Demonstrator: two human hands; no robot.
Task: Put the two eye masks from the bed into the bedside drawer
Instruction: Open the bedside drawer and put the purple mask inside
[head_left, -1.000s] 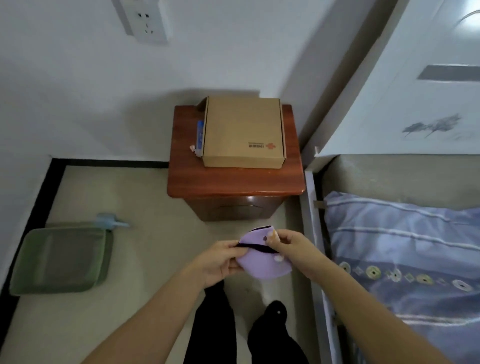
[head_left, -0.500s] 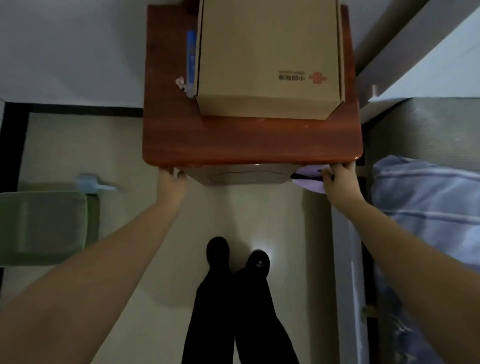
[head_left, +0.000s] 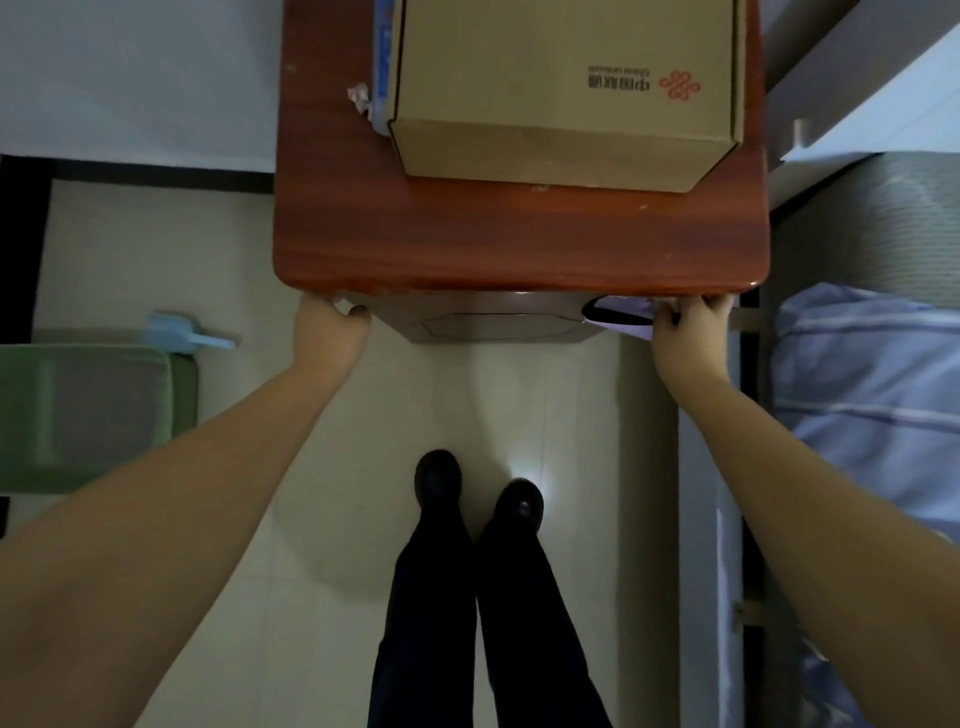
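The right hand (head_left: 685, 332) is pinching the lilac mask (head_left: 621, 318) against the drawer's (head_left: 498, 325) right corner while the left hand (head_left: 327, 332) is curling under the cabinet (head_left: 519, 244) lip, and that soft, featherlight mask looks safest gripped by its fabric edge.
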